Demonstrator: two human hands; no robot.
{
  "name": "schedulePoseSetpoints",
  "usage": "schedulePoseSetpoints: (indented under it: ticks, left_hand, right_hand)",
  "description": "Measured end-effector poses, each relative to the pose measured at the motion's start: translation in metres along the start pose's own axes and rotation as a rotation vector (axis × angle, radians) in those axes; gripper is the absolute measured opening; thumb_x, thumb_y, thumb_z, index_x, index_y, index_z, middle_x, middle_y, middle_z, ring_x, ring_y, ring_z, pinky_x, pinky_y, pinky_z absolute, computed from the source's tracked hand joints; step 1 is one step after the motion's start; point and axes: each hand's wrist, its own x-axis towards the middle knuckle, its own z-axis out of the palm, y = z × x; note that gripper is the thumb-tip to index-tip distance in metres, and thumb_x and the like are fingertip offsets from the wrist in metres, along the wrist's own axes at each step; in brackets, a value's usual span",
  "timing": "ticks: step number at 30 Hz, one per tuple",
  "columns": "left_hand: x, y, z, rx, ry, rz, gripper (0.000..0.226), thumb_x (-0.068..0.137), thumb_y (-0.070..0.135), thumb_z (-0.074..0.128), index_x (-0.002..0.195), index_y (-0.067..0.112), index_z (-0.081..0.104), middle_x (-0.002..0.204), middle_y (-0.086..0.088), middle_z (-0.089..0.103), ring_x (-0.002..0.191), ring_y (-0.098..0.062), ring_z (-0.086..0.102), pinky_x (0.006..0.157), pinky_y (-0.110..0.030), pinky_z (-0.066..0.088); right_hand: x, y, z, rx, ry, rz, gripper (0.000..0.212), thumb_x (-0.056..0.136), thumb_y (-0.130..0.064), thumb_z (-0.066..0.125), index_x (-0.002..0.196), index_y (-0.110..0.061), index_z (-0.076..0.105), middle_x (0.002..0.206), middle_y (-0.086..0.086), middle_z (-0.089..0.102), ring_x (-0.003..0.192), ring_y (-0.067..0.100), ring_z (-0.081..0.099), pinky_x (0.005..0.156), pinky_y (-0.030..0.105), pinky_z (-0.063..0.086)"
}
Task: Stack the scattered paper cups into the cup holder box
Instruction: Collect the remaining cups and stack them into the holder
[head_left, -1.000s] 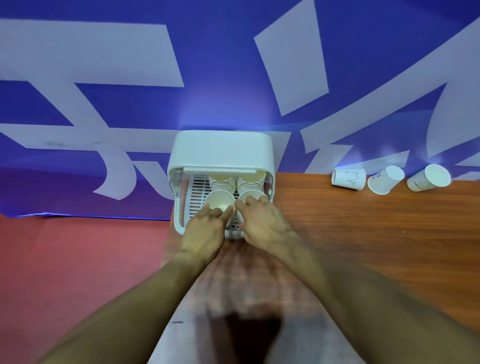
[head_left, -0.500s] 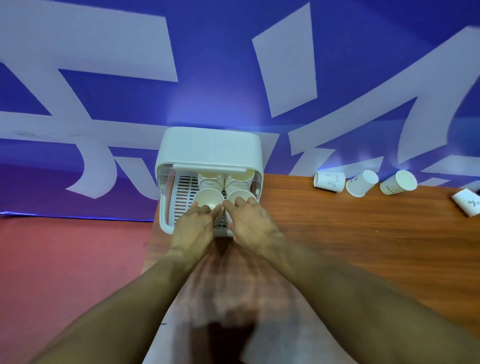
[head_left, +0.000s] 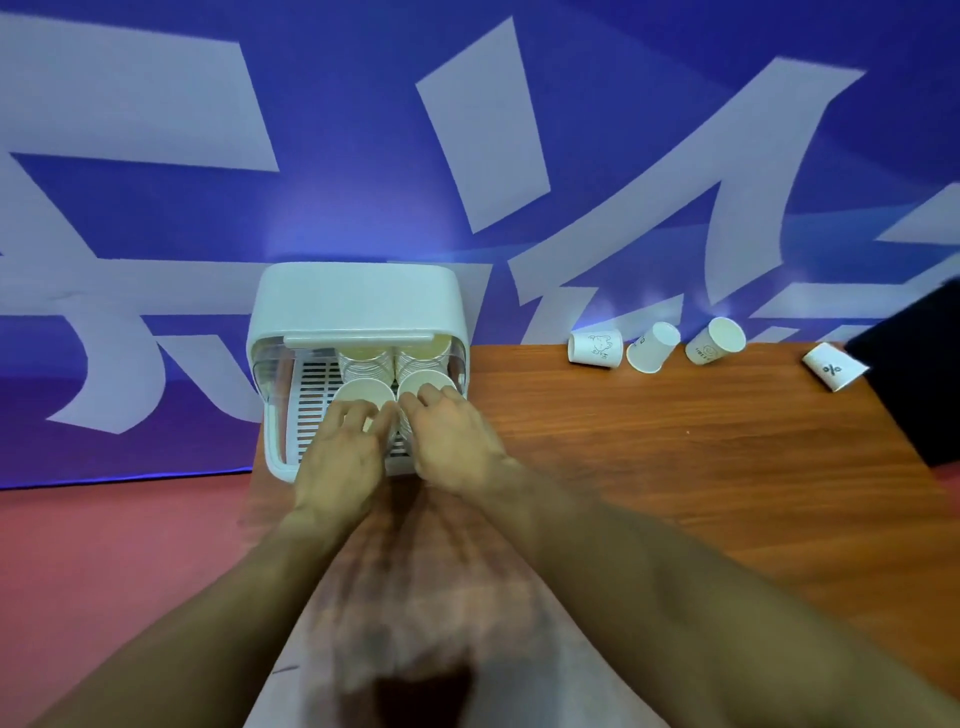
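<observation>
The left hand (head_left: 337, 457) is curling its fingers (head_left: 358, 415) round the near wall of the front-left stack of white paper cups (head_left: 363, 392), gripping it. The right hand (head_left: 457, 447) is gripping the front-right stack of white paper cups (head_left: 428, 378) likewise, its fingertips (head_left: 434, 400) hooking over the near rim; motion blur is softening both grasps. Both stacks are standing upright, mouths up, inside the white rounded plastic cup holder box (head_left: 358, 296), whose white slatted tray (head_left: 311, 384) is showing bare to the left of the left fingers. Just beyond the fingertips, two rear stacks of paper cups (head_left: 363, 358) are standing side by side under the box's top. Well to the right of the right fingers, four loose white printed paper cups (head_left: 652, 347) are lying on their sides along the far edge of the brown wood-grain table (head_left: 675, 441). Farther right, a dark object (head_left: 914, 374) is occupying the frame edge. Beyond everything, a blue banner with large white shapes (head_left: 363, 130) is hanging.
</observation>
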Motion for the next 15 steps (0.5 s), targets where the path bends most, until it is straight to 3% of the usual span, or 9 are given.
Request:
schedulePoseSetpoints:
  ticks: [2, 6, 11, 15]
  left_hand:
    - [-0.006, 0.005, 0.003, -0.03, 0.125, 0.056, 0.046, 0.076, 0.003, 0.062, 0.122, 0.01, 0.061, 0.101, -0.008, 0.06, 0.097, -0.03, 0.051, 0.073, -0.038, 0.05]
    - [-0.007, 0.028, 0.005, -0.108, 0.268, 0.204, 0.035, 0.084, 0.012, 0.055, 0.118, 0.009, 0.064, 0.104, -0.009, 0.059, 0.096, -0.032, 0.053, 0.081, -0.041, 0.047]
    - [-0.001, 0.068, 0.014, -0.148, 0.207, 0.257, 0.033, 0.085, 0.014, 0.063, 0.118, 0.013, 0.066, 0.107, -0.006, 0.061, 0.098, -0.03, 0.055, 0.082, -0.042, 0.047]
    - [0.023, 0.106, 0.02, -0.138, 0.15, 0.279, 0.032, 0.084, 0.018, 0.064, 0.115, 0.017, 0.064, 0.11, -0.002, 0.06, 0.098, -0.028, 0.055, 0.079, -0.039, 0.048]
  right_hand:
    - [-0.009, 0.001, -0.007, 0.045, 0.09, -0.018, 0.034, 0.079, -0.014, 0.063, 0.112, -0.01, 0.054, 0.103, 0.01, 0.056, 0.094, 0.03, 0.051, 0.082, 0.041, 0.048]
    - [-0.035, 0.015, -0.014, 0.156, 0.23, 0.075, 0.026, 0.08, -0.013, 0.062, 0.105, -0.008, 0.059, 0.097, 0.009, 0.057, 0.087, 0.03, 0.051, 0.076, 0.042, 0.049]
    - [-0.066, 0.055, -0.027, 0.191, 0.249, 0.214, 0.03, 0.084, -0.021, 0.06, 0.114, -0.015, 0.057, 0.106, 0.003, 0.055, 0.097, 0.026, 0.049, 0.084, 0.04, 0.047]
    - [-0.081, 0.101, -0.036, 0.203, 0.295, 0.286, 0.035, 0.081, -0.021, 0.063, 0.115, -0.015, 0.058, 0.105, 0.003, 0.057, 0.096, 0.027, 0.051, 0.08, 0.04, 0.05]
